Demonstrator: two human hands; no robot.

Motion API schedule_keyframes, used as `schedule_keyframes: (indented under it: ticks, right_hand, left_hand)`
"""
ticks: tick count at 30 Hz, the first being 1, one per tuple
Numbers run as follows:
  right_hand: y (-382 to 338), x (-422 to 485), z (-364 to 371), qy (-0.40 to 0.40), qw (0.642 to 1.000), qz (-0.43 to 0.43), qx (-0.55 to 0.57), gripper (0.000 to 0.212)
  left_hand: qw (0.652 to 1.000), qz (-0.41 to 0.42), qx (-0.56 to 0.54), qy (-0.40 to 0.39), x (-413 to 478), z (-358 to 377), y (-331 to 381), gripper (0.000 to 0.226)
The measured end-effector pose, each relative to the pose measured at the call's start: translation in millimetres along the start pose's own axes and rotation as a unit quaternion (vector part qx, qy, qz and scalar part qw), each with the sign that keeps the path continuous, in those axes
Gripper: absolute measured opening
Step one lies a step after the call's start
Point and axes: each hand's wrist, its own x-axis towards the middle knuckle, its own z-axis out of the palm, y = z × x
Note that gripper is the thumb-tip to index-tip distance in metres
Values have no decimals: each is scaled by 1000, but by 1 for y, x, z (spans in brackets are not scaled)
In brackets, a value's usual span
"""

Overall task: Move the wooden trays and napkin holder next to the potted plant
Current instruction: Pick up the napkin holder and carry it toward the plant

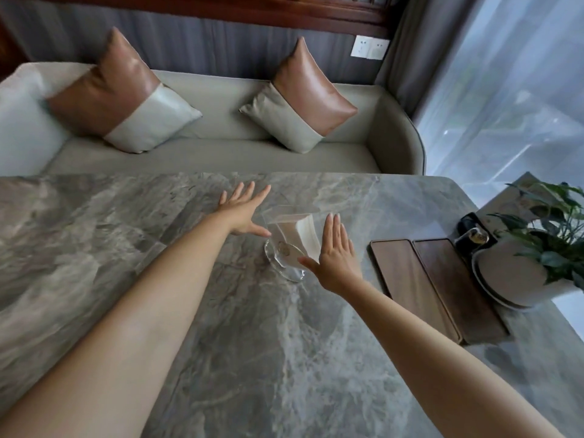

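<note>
No writing reads anywhere. The clear napkin holder point(289, 245) — white napkins standing inside — sits mid-table between the left hand point(241, 211) and right hand point(335, 252), both spread flat, gripping nothing. The two wooden trays point(436, 282), both bare, lie beside the potted plant point(534, 248).

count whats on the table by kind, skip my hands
wooden trays: 2
napkin holder: 1
potted plant: 1
small dark item behind the trays, by the plant: 1
total: 5
</note>
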Motion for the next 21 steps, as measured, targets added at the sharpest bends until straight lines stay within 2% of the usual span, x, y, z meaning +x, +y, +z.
schedule_keyframes:
  ticks: [8,14,21]
  right_hand:
    - [-14,-3,18,1,994,48,96,98]
    - [-8,-8,19,28,990,47,130,94]
    - [20,-25,16,26,988,20,151,95]
  left_hand:
    - [992,74,-97,-29,19,18,23,112]
    - [988,68,-136,17,20,27,37,102]
    - [989,44,-139,4,-2,28,56,92]
